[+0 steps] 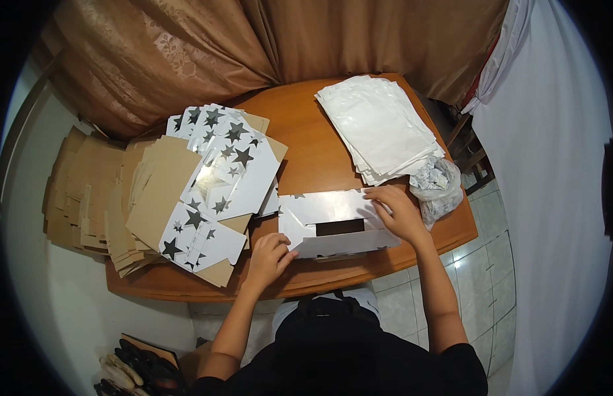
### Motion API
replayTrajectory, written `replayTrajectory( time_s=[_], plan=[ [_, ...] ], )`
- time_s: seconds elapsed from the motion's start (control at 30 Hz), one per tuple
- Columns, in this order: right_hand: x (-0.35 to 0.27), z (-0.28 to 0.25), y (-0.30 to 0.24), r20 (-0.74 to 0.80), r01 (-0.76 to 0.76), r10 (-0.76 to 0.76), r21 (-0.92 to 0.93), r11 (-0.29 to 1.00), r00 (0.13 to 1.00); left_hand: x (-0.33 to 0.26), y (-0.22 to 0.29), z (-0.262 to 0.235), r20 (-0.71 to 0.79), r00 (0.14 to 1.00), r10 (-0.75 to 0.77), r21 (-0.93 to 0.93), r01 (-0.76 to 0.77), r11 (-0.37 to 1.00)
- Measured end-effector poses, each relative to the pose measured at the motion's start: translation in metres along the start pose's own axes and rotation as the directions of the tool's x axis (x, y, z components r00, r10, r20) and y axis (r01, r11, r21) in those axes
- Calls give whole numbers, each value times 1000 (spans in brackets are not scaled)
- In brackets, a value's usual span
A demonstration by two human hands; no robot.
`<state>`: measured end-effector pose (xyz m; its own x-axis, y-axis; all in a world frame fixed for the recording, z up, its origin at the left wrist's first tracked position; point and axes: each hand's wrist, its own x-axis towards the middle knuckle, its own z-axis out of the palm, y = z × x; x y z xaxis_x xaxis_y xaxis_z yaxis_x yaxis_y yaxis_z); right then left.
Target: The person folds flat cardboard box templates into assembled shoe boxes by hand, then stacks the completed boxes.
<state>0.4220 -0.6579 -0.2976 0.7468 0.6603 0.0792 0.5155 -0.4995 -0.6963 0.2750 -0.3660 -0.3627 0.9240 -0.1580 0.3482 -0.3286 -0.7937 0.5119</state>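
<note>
A white cardboard box [329, 206] with dark stars lies near the table's front edge. Between its top flaps shows a dark rectangular gap. My left hand [269, 259] is closed at the box's near left corner, fingers curled and thumb along the edge. Over the far right corner, my right hand [400, 212] grips the box's end, its fingers on the far flap and thumb on the inner side. The undersides of both grips are hidden.
Star-printed flat cardboard blanks [217, 175] overlap at the left, beside stacked brown cardboard [89, 188]. White sheets or bags [379, 125] lie in a pile at the back right. A clear plastic bag with crumpled contents [438, 188] sits at the wooden table's [300, 148] right edge.
</note>
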Motion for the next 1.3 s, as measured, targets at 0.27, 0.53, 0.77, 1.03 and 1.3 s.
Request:
replayTrajectory(
  time_s=[0.27, 0.53, 0.77, 1.03, 1.3],
  plan=[
    [-73, 69, 7, -413, 73, -340, -541, 838, 845, 4, 22, 24, -336, 936, -102, -19, 102, 995],
    [-65, 92, 19, -188, 28, -158, -555, 831, 969, 19, 24, 31, 86, 988, 128, 271, -147, 951],
    [-66, 97, 20, -169, 11, -130, -571, 821, 977, 16, 18, 41, 101, 990, 102, 276, -127, 953],
    [-65, 96, 22, -115, 18, -101, -568, 823, 988, 16, 15, 42, 159, 984, 79, 263, -119, 957],
    [-65, 87, 11, -267, -59, -58, -409, 911, 962, 14, 20, 32, 58, 998, -14, 139, 6, 990]
  ],
)
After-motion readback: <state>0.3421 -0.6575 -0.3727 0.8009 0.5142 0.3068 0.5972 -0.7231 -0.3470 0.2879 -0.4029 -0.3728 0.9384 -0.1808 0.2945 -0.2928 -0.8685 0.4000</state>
